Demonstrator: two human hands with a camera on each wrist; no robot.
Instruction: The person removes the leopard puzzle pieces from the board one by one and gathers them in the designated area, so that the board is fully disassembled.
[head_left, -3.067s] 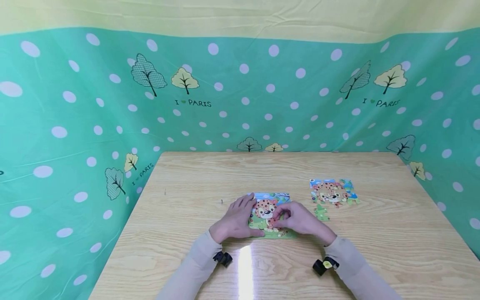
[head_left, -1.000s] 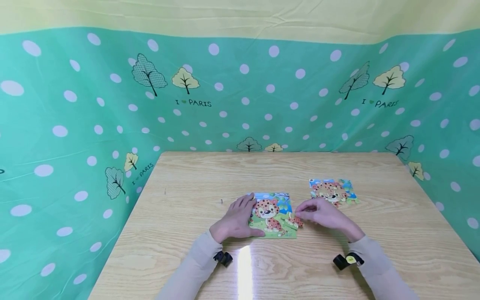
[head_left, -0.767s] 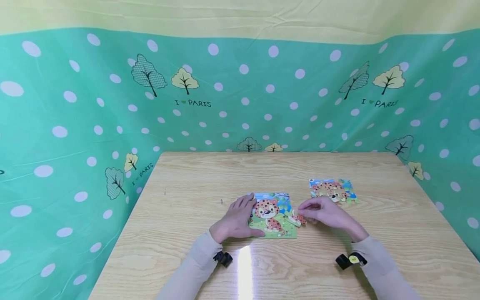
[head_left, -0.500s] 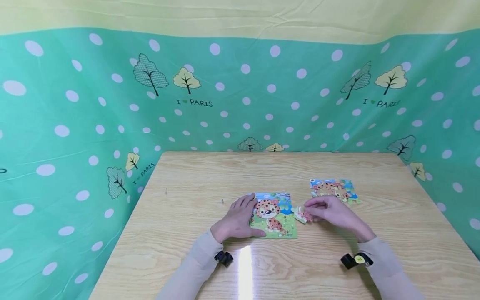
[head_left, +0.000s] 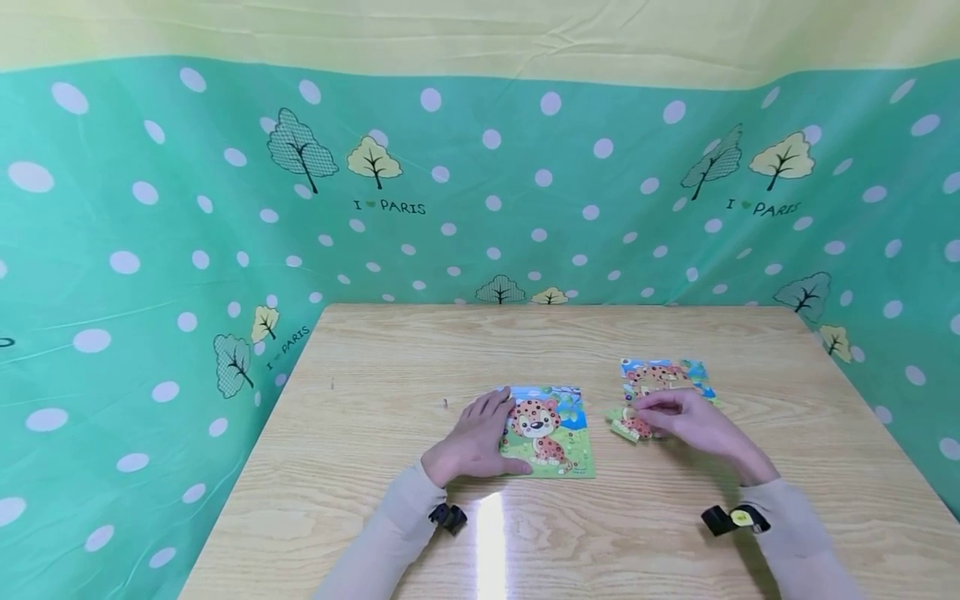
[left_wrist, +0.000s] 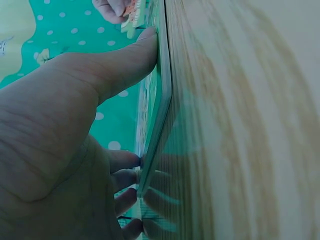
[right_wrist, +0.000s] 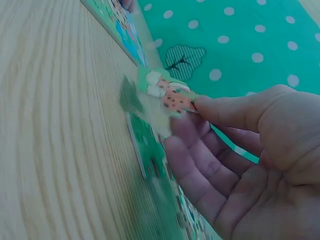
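Observation:
A thin board (head_left: pixel 581 454) printed with a spotted leopard cub lies flat on the table. My left hand (head_left: pixel 472 437) rests on its left side, the thumb on the near edge and the fingers spread at the left edge; in the left wrist view the thumb (left_wrist: pixel 120 67) lies against the board. To the board's right, my right hand (head_left: pixel 690 425) pinches a jigsaw piece (right_wrist: pixel 172 95) between thumb and fingers, just above the table. That piece shows orange spotted body, white paws and green ground. Behind it lies a partly assembled leopard jigsaw (head_left: pixel 656 375), its lower part hidden by the hand.
The wooden table (head_left: pixel 405 350) reaches back to a green polka-dot curtain (head_left: pixel 510 200). A small dark speck (head_left: pixel 445 403) is left of the board. Green jigsaw pieces (right_wrist: pixel 145 142) sit on the table beneath the held piece.
My right hand has moved from over the board to the right, carrying the pinched jigsaw piece off the board toward the assembled jigsaw. The left hand has stayed on the board.

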